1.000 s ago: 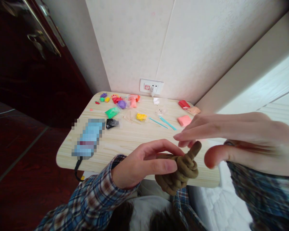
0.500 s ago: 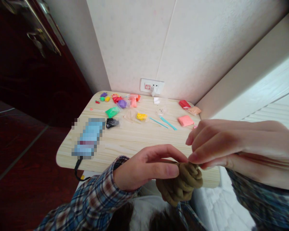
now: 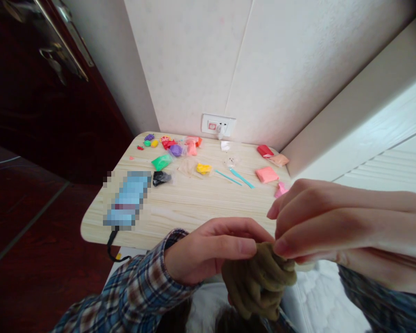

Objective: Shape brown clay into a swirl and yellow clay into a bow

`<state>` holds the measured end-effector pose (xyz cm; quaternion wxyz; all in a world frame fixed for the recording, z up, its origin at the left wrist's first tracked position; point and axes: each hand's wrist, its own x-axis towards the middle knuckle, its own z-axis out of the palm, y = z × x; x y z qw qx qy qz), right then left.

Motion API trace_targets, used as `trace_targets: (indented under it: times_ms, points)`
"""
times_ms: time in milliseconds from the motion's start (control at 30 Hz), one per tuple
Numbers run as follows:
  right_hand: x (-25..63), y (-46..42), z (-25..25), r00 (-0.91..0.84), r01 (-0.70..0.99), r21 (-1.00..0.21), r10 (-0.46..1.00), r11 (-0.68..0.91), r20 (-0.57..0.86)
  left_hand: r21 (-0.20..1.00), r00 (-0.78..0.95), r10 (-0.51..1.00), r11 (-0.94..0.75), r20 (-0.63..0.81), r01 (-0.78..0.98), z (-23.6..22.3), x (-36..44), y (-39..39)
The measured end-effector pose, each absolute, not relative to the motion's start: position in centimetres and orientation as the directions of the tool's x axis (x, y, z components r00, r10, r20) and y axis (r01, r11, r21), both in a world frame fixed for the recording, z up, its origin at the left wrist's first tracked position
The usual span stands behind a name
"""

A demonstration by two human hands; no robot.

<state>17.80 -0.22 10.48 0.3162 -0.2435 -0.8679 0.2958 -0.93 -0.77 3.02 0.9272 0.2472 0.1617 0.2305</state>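
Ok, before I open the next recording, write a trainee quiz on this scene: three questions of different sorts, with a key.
1. True or false: the brownish lump rests untouched on the table.
2. Fill in the colour: the two slim tools lying on the table are ____.
3. Which packet colour is nearest the pixelated item: (a) yellow, (b) black, (c) red?

Key:
1. False: the left hand holds it, and the right hand touches its top.
2. Blue.
3. (b), the black packet.
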Motion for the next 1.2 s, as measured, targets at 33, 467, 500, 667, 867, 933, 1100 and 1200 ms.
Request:
trace_targets:
  times_ms: [33,467,500,667,867,933,1100,1200]
  points:
    - [17.9,0.0,10.6,-0.707,0.215,-0.679,0.591,0.702,0.388,0.528,0.848,0.495,0.779,-0.186,-0.339,3.0,-0.9,-0.9]
    - [17.9,0.6,10.5,-0.729,0.118,-0.828,0.614,0.548,0.303,0.586,0.856,0.504,0.730,-0.112,-0.353,2.6,-1.0,-1.1]
    - [18.1,0.6,10.6,-0.727,0.124,-0.824,0.615,0.553,0.304,0.591,0.854,0.508,0.725,-0.111,-0.354,2.6,-1.0,-1.2]
    - [18.5,0.5,10.8,-0.743,0.126,-0.752,0.564,0.647,0.360,0.592,0.855,0.502,0.730,-0.129,-0.340,2.7,-1.0,-1.2]
    - [18.6,-0.2,10.6,-0.672,0.243,-0.637,0.600,0.732,0.434,0.561,0.852,0.506,0.747,-0.135,-0.355,2.6,-0.9,-1.3]
    - [18.6,-0.4,10.5,-0.659,0.276,-0.609,0.608,0.744,0.443,0.552,0.849,0.507,0.755,-0.147,-0.355,2.6,-0.9,-1.3]
    - [18.5,-0.4,10.4,-0.635,0.299,-0.611,0.631,0.733,0.446,0.529,0.847,0.505,0.770,-0.164,-0.357,2.7,-0.8,-1.3]
    - [18.7,-0.3,10.5,-0.664,0.293,-0.610,0.615,0.737,0.424,0.535,0.846,0.506,0.768,-0.171,-0.352,2.8,-0.8,-1.2]
